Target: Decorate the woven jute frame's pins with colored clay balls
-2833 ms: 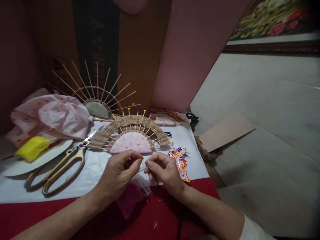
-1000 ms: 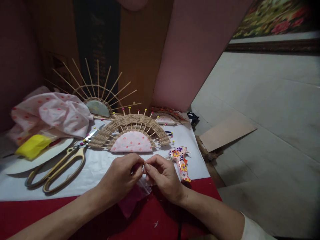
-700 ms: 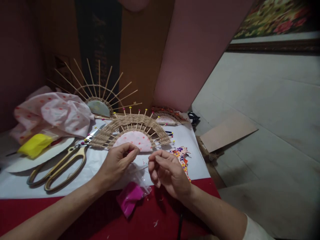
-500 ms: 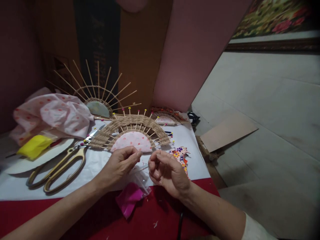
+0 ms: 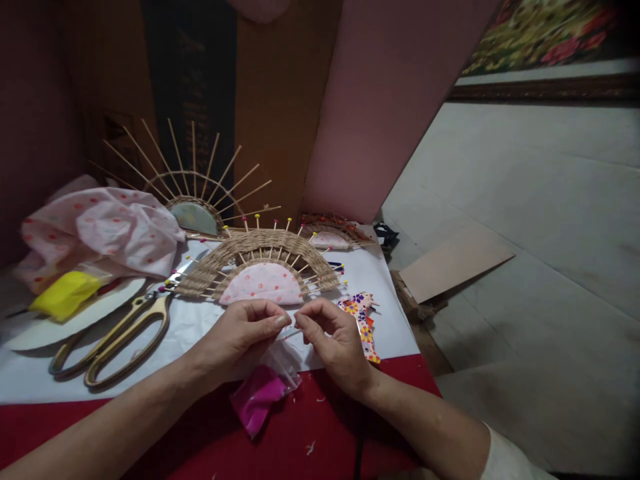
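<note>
My left hand [image 5: 253,330] and my right hand [image 5: 333,340] meet fingertip to fingertip over the front of the table, each in a pinch. Whatever lies between the fingers is too small to make out. Just behind them stands a woven half-round fan piece [image 5: 265,243], its sticks tipped with yellow and pink beads and its centre covered in pink dotted fabric [image 5: 263,283]. Below the hands lies a zip bag of bright pink material [image 5: 260,399]. A flower-patterned cutout [image 5: 363,317] sits beside my right hand.
Large scissors [image 5: 120,337] lie at left near a yellow packet [image 5: 67,295], a white curved sheet [image 5: 95,315] and crumpled dotted cloth [image 5: 110,223]. Behind, a bare stick frame [image 5: 197,193] leans on a cardboard box [image 5: 280,120]. Another small fan [image 5: 333,237] rests at the back right.
My right hand has turned and closed into a pinch, its fingertips moving left to my left hand's fingertips. My left hand has shifted slightly right and down.
</note>
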Available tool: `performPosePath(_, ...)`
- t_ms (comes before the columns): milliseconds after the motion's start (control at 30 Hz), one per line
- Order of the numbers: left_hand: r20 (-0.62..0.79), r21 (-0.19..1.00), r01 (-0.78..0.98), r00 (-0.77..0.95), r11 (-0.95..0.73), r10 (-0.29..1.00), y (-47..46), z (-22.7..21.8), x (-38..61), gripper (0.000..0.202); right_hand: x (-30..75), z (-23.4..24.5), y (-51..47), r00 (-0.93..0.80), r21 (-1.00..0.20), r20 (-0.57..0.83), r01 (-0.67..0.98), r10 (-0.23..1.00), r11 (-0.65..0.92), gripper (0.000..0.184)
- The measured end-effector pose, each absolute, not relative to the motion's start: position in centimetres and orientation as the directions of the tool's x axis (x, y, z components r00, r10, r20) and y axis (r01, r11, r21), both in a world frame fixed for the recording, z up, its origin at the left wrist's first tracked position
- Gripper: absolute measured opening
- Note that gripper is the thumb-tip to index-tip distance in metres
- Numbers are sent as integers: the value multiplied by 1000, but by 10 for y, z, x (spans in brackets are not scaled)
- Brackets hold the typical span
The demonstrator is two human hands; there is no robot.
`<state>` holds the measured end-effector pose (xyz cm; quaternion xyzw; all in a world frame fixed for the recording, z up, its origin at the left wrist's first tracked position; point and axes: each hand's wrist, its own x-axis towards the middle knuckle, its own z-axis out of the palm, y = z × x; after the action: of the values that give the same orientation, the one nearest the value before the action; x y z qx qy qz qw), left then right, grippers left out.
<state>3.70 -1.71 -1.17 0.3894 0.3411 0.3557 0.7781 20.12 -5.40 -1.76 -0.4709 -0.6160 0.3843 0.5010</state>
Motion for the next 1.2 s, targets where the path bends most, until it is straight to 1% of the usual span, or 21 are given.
performPosePath(67,-249,840,-308,511,446,822,-17,-13,37,29,201,-17,-55,-59,-920,307,238,950,312,12)
performPosePath(133,-228,844,-305,541,441,809,-17,-13,37,37,201,-15,-55,-112,-881,365,280,924,382,9)
performPosePath(200,-202,869,-264,581,417,788,-19,-13,38,49,199,-14,-56,-207,-834,409,311,889,456,16)
performPosePath(267,-173,903,-220,599,369,782,-22,-12,38,57,197,-13,-58,-279,-801,426,327,861,502,17)
performPosePath(333,-154,927,-188,598,324,786,-24,-10,38,60,196,-14,-58,-292,-792,430,331,854,513,12)
performPosePath(467,-186,944,-126,559,304,808,-27,-4,36,52,196,-14,-58,-236,-820,424,310,874,482,5)
performPosePath(567,-236,941,-90,520,327,821,-26,-3,35,43,197,-13,-58,-160,-821,441,324,883,469,5)
performPosePath(700,-246,934,-62,605,352,757,-24,-7,33,41,198,-13,-58,-102,-798,492,342,864,495,5)
performPosePath(767,-247,924,-78,625,374,740,-24,-8,32,38,197,-14,-57,-97,-810,482,330,871,485,8)
performPosePath(867,-235,903,-149,615,403,753,-23,-10,33,29,197,-17,-57,-87,-835,453,306,887,457,16)
performPosePath(933,-211,894,-207,590,398,779,-22,-11,34,27,197,-19,-56,-82,-833,460,305,884,461,13)
performPosePath(1033,-190,877,-287,530,385,826,-21,-14,35,28,198,-21,-57,-57,-827,486,292,872,480,7)
performPosePath(1133,-207,856,-321,507,406,837,-21,-16,36,37,197,-24,-57,-56,-826,512,242,857,510,17)
performPosePath(1200,-190,866,-323,491,381,850,-21,-18,37,33,197,-25,-57,-71,-824,513,237,855,514,21)
